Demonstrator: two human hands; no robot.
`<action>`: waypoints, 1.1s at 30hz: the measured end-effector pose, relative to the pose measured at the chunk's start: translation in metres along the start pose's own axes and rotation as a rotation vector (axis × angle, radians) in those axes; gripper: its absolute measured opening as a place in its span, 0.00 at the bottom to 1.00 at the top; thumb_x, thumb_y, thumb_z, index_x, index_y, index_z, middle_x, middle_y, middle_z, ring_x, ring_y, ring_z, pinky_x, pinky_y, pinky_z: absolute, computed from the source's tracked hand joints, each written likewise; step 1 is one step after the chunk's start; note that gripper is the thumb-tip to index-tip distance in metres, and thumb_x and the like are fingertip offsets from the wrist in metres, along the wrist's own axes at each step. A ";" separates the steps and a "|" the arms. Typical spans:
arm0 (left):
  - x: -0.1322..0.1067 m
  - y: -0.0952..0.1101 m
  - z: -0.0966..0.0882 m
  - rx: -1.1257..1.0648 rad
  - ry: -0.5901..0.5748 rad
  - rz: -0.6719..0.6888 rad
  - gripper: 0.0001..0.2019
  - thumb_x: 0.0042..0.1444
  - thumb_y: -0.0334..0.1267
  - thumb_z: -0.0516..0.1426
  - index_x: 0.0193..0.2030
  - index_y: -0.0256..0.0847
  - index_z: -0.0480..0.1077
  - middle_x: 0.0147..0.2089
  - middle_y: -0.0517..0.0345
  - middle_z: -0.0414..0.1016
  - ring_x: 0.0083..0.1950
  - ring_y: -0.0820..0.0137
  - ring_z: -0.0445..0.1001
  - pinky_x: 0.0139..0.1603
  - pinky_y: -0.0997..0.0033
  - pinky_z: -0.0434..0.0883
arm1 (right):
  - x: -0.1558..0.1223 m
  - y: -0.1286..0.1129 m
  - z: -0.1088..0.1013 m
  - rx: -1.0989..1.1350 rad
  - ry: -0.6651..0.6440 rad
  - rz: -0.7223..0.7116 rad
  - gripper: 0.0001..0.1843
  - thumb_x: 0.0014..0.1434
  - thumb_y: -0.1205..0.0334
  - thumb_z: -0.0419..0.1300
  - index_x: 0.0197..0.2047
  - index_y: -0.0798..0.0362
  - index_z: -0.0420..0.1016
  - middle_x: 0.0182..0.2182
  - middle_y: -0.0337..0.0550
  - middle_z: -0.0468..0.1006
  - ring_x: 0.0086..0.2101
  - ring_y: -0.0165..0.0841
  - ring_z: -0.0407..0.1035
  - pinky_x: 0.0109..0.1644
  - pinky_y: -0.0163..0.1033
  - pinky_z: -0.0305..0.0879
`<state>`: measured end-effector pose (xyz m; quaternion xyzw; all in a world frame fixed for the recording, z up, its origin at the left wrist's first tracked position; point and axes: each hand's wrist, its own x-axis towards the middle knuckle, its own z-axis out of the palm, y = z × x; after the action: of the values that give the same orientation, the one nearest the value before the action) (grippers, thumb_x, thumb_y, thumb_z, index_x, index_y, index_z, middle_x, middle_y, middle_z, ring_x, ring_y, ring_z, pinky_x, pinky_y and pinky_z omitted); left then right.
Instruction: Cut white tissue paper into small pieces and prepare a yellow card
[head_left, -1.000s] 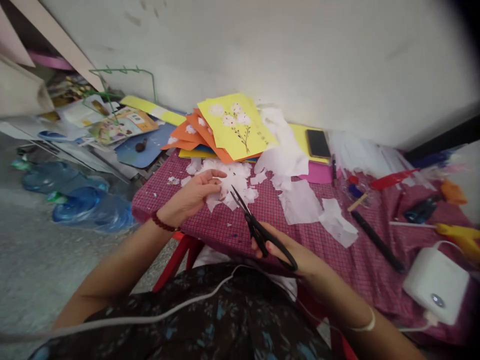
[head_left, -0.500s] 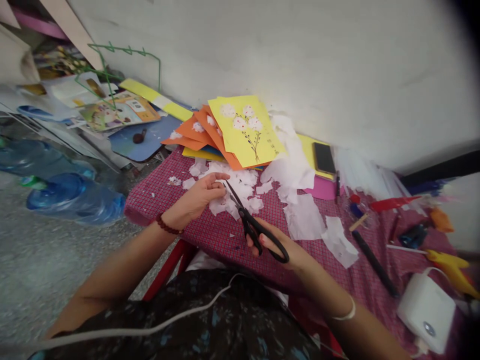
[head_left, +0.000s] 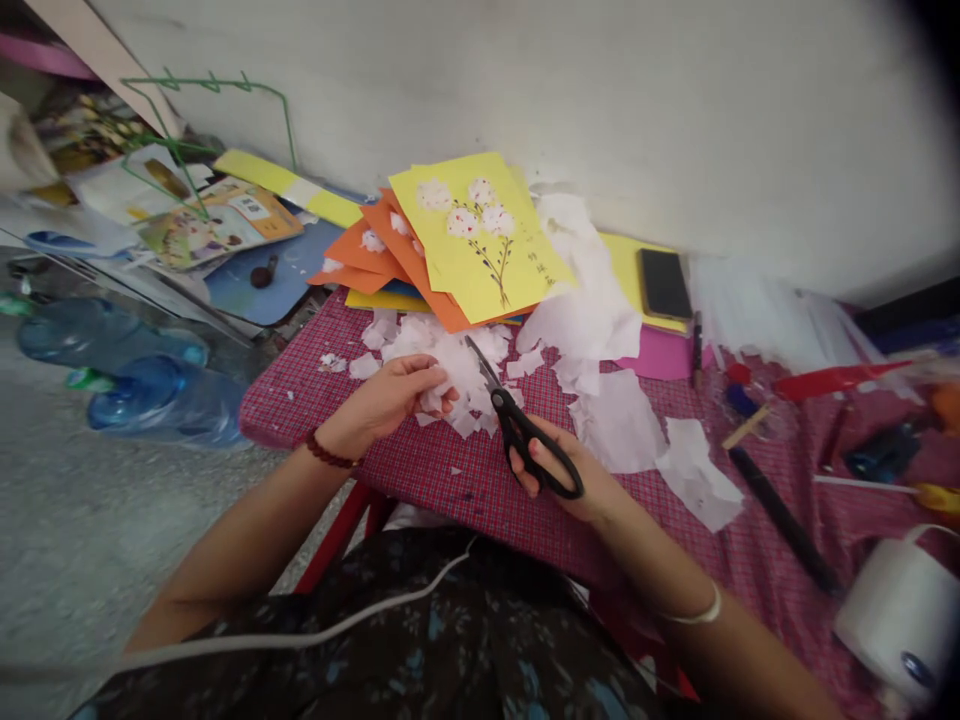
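Note:
Black-handled scissors (head_left: 517, 425) are in my right hand (head_left: 581, 480), its fingers through the loops. Their blades point up and away over the paper, nearly together. My left hand (head_left: 397, 395), with a beaded bracelet at the wrist, is pinched on a small piece of white tissue paper (head_left: 433, 400), partly hidden by the fingers. Just beyond both hands lies a loose heap of torn white paper scraps (head_left: 480, 345) on the red checked tablecloth (head_left: 420, 475). Larger white sheets (head_left: 619, 420) lie to the right of the scissors.
Behind the scraps, a yellow card (head_left: 480, 240) with white paper flowers tops orange cards (head_left: 360, 255). A phone (head_left: 664, 284), a black stick (head_left: 780, 520) and a white device (head_left: 896, 610) lie rightward. Water bottles (head_left: 165, 395) stand on the floor at left.
My left hand has drawn back from the blade tips, its fingers now curled on the paper piece. The scissors have shifted slightly right and their blades look closer together. The view has swung.

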<state>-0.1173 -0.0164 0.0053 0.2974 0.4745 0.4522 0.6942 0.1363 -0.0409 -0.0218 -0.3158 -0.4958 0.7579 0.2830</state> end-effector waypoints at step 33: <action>0.018 0.005 0.009 0.140 -0.074 -0.051 0.18 0.49 0.52 0.65 0.30 0.38 0.71 0.23 0.61 0.72 0.23 0.70 0.75 0.26 0.69 0.75 | -0.004 -0.002 -0.012 -0.075 0.041 0.083 0.25 0.58 0.42 0.65 0.47 0.54 0.67 0.27 0.34 0.71 0.18 0.22 0.62 0.21 0.32 0.53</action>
<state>-0.1087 0.0020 0.0060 0.3495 0.4864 0.3889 0.7000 0.1485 -0.0364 -0.0227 -0.3622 -0.5043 0.7432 0.2494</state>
